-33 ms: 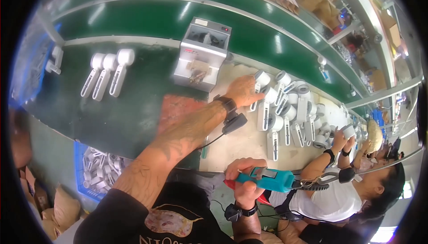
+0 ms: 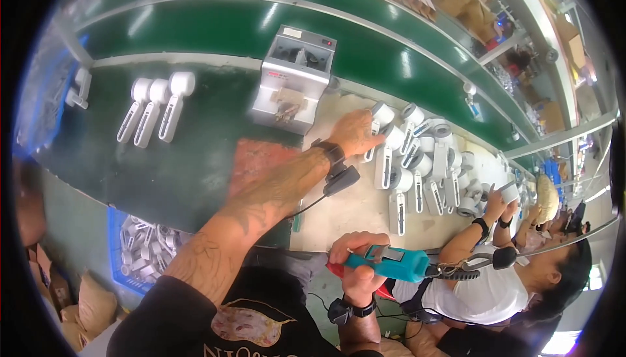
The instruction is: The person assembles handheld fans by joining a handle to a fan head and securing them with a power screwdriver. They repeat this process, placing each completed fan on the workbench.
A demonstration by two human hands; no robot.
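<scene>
My left hand [image 2: 352, 136] reaches over the bench to the near-left edge of a pile of white parts. Its thumb and fingers close around the handle of one white handheld fan body [image 2: 382, 114], which has a round head and a slotted handle. Close to my body, below the bench edge, my right hand [image 2: 357, 272] grips a teal electric screwdriver [image 2: 394, 263], held sideways. A coiled cord and hook [image 2: 460, 269] trail from its right end. Several more of these fan bodies [image 2: 398, 212] lie crowded together right of my left hand.
A grey screw feeder [image 2: 292, 89] stands at the bench's back. Three fan bodies [image 2: 151, 112] lie in a row on the green mat at left. Below sits a blue crate [image 2: 130, 279] of white parts. A co-worker [image 2: 486, 292] handles a part at right.
</scene>
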